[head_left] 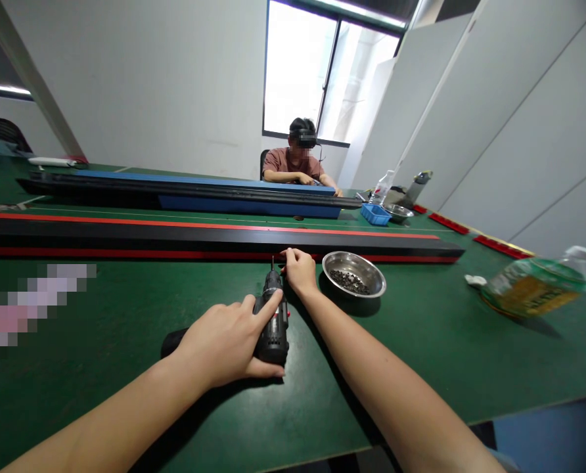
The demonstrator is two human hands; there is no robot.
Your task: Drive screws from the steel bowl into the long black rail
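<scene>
My left hand (226,341) is wrapped round a black cordless drill (273,322) that lies on the green table (100,348), its bit pointing at a long black and red rail (199,240). My right hand (299,269) is closed in a pinch right beside the drill's tip, against the rail's near edge; what it pinches is too small to make out. A steel bowl (355,274) holding small dark screws sits just right of that hand.
A second long rail, blue and black (184,192), lies farther back. Another person (295,164) sits at the far side, near a blue bin (374,214), a steel bowl (397,211) and bottles. A plastic bottle (537,286) lies on its side at right.
</scene>
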